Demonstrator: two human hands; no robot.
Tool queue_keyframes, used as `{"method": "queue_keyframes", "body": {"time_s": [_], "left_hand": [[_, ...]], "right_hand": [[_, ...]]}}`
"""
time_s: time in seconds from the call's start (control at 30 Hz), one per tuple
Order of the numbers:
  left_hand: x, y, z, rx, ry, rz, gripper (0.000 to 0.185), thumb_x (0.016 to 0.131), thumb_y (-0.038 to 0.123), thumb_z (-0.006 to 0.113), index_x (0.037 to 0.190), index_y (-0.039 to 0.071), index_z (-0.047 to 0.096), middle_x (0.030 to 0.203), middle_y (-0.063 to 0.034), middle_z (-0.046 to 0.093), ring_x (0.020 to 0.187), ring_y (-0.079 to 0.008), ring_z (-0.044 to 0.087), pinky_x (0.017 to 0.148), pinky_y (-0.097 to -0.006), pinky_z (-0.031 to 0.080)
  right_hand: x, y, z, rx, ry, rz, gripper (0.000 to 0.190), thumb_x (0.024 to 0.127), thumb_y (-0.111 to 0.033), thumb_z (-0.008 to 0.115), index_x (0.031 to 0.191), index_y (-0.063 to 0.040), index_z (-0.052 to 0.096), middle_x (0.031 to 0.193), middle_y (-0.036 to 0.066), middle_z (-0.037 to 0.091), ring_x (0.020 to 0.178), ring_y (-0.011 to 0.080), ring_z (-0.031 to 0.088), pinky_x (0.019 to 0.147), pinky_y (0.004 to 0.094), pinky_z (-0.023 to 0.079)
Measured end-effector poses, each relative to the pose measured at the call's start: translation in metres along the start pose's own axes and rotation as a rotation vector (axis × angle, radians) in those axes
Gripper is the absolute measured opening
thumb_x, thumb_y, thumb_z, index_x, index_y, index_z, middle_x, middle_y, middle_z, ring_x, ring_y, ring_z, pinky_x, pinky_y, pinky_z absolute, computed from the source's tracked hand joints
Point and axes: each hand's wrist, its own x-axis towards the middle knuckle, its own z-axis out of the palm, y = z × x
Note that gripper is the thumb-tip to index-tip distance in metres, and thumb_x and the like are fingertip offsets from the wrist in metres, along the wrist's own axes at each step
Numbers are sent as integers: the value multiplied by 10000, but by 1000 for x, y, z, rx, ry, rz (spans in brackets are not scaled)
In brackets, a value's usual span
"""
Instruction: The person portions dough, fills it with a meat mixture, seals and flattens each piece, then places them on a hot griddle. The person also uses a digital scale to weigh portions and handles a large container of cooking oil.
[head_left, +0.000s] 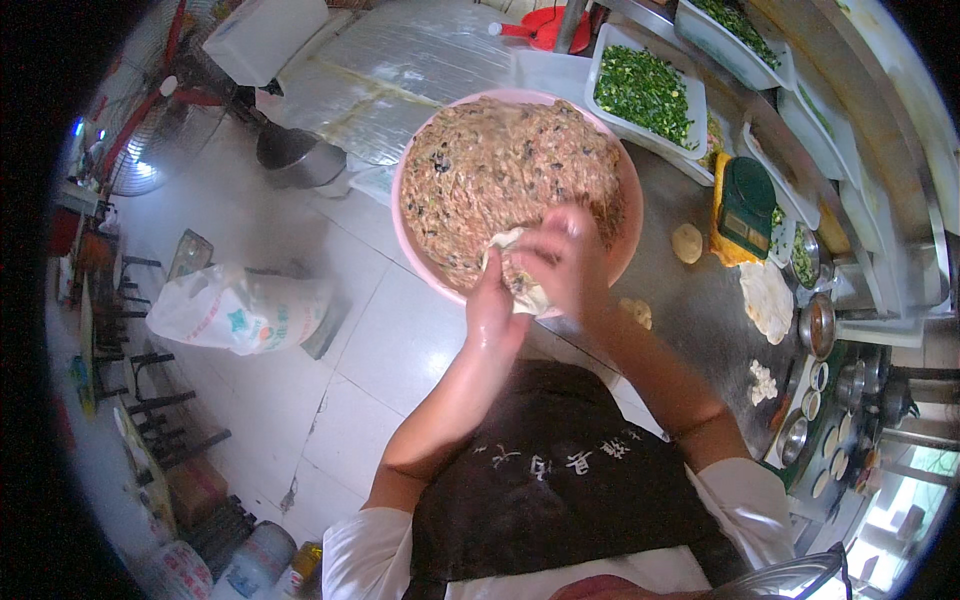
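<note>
A large pink plastic basin (409, 262) full of minced meat filling (510, 161) with dark bits stands before me. Over its near rim, my left hand (496, 304) holds a flat piece of pale dough (529, 298) with some filling on it. My right hand (566, 259) is blurred and bent over the same dough, its fingers at the dough's upper right side; whether they pinch it is not plain. To the right, a round dough piece (687, 243) and a stretched dough sheet (766, 300) lie on the dark worktop.
A tray of chopped greens (645, 94) stands beyond the basin at the right. A green kitchen scale (746, 202) sits near metal bowls (817, 326). On the tiled floor at left is a white sack (240, 307); a standing fan (139, 150) is farther back.
</note>
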Motion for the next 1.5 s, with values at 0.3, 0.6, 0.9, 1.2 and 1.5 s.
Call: {"method": "queue_keyframes", "body": {"time_s": [0.3, 0.6, 0.9, 1.2, 1.5], "left_hand": [[-8, 25, -22, -133, 14, 34, 487, 1037, 351, 314, 1375, 1, 345, 1366, -169, 452, 1251, -321, 463, 1068, -482, 389], [-1, 24, -18, -275, -187, -31, 491, 1024, 378, 328, 1358, 24, 392, 1338, -172, 494, 1240, -325, 481, 1075, -484, 373], [7, 16, -16, -277, -265, -103, 497, 1010, 395, 383, 1342, 27, 416, 1315, -162, 515, 1225, -302, 493, 1071, -464, 379], [-5, 48, -42, -298, -79, 39, 500, 1034, 371, 286, 1375, 19, 386, 1395, -173, 442, 1293, -323, 426, 1106, -485, 333], [-16, 45, -33, -265, 17, 62, 492, 1036, 353, 289, 1381, 13, 375, 1414, -163, 431, 1298, -323, 421, 1115, -478, 317]], "right_hand": [[50, 64, 46, -175, -62, -282, 222, 781, -23, 652, 1002, 0, 651, 1083, 160, 609, 962, 342, 599, 860, 379, 491], [-3, -22, -5, 397, -159, 267, 336, 837, -55, 577, 1159, 42, 582, 1123, 184, 637, 1050, 306, 616, 918, 354, 477], [0, -12, 6, -23, 156, -149, 171, 786, -66, 645, 948, -28, 684, 947, 140, 664, 875, 279, 640, 820, 363, 500], [-40, 72, 10, -3, -149, -132, 195, 808, 42, 573, 995, 38, 630, 998, 160, 619, 968, 300, 601, 856, 386, 477], [-47, 47, -1, 37, -585, -42, 263, 700, 92, 537, 924, 32, 662, 948, 175, 643, 898, 319, 625, 745, 388, 505]]}}
